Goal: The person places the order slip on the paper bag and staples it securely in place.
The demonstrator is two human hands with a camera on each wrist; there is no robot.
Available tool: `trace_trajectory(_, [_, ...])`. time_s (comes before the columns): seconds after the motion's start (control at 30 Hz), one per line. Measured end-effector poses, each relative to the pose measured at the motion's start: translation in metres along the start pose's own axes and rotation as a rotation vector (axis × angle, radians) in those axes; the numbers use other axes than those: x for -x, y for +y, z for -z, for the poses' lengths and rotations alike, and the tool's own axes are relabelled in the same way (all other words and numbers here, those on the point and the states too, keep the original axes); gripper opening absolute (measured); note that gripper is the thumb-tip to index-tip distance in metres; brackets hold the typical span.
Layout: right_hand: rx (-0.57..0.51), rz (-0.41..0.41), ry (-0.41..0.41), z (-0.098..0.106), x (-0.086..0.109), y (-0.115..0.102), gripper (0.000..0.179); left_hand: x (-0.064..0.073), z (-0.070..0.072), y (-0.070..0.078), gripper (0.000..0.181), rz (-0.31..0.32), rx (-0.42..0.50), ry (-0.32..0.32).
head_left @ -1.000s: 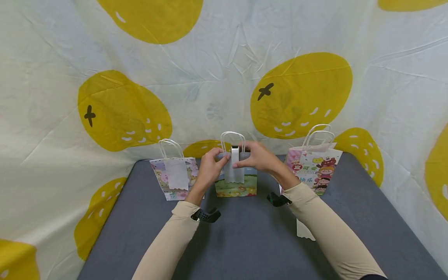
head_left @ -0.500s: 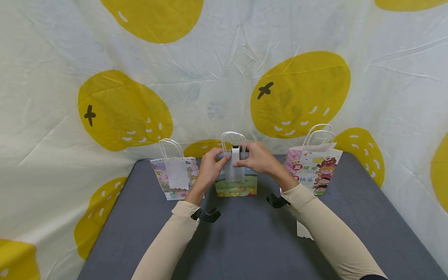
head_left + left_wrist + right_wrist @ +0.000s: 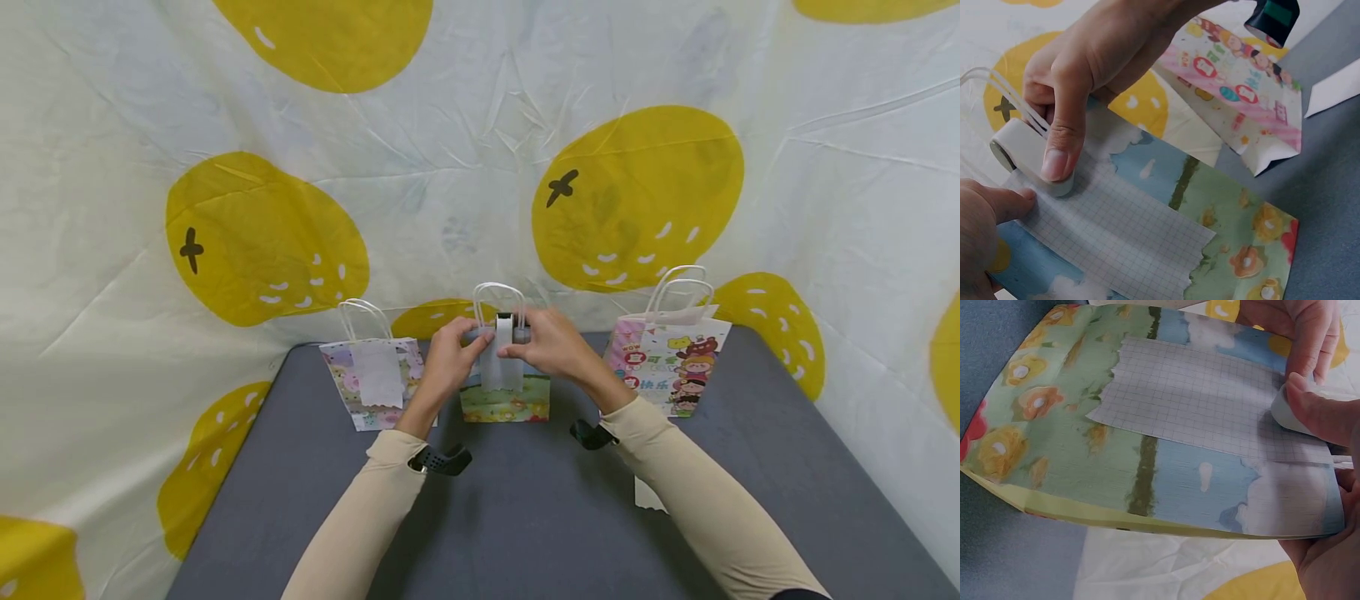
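Observation:
A paper gift bag [image 3: 517, 406] printed with a meadow, flowers and sky stands in the middle, its white handles up. Over its front, from the top edge down, lies a gridded paper slip [image 3: 1129, 231] with a ragged lower end. My left hand [image 3: 450, 358] pinches the slip and bag rim at the left, thumb in front. At the middle of the rim, my right hand [image 3: 557, 343] grips a small white stapler [image 3: 504, 329] set over the slip and bag. The right thumb lies on the stapler in both wrist views; the fingers behind the bag are partly hidden.
To the left stands a pastel printed gift bag [image 3: 341, 367] bearing a white slip [image 3: 378, 379]. A taller cartoon gift bag [image 3: 667, 358] stands at the right. Another paper slip [image 3: 648, 495] lies on the grey table [image 3: 517, 525], partly under the right sleeve. A patterned curtain [image 3: 450, 208] hangs behind.
Both hands keep their places on the bag and stapler. The view shifts very slightly; nothing else visibly moves.

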State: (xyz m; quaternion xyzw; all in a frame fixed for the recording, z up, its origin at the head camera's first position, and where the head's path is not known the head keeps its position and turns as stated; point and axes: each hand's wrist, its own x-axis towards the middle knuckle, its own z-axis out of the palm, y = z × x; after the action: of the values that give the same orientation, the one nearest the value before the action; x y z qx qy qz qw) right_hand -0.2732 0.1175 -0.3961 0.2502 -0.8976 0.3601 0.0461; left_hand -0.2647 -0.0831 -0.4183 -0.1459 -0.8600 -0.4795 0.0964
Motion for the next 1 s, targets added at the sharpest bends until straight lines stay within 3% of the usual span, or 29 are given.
trace_trajectory(0.23, [0.044,0.0,0.011,0.001,0.002,-0.001,0.044,0.0,0.001,0.001,0.02,-0.019,-0.011,-0.01])
trace_trajectory(0.43, [0.01,-0.006,-0.005,0.003,0.002,-0.001,0.045,0.002,0.001,0.0,0.02,-0.042,-0.019,-0.016])
trace_trajectory(0.63, [-0.154,-0.011,-0.059,0.009,0.0,0.002,0.057,0.0,0.002,-0.003,0.018,-0.055,-0.023,-0.005])
trace_trajectory(0.77, [-0.251,0.056,-0.065,0.017,-0.003,0.004,0.069,-0.001,0.003,-0.002,0.016,-0.077,-0.03,-0.003])
trace_trajectory(0.87, [-0.229,0.119,-0.083,0.024,-0.005,0.006,0.072,-0.001,0.004,-0.002,0.016,-0.088,-0.025,-0.004])
trace_trajectory(1.0, [-0.191,0.194,-0.113,0.035,-0.008,0.009,0.06,-0.001,0.003,-0.001,0.017,-0.091,-0.019,-0.014])
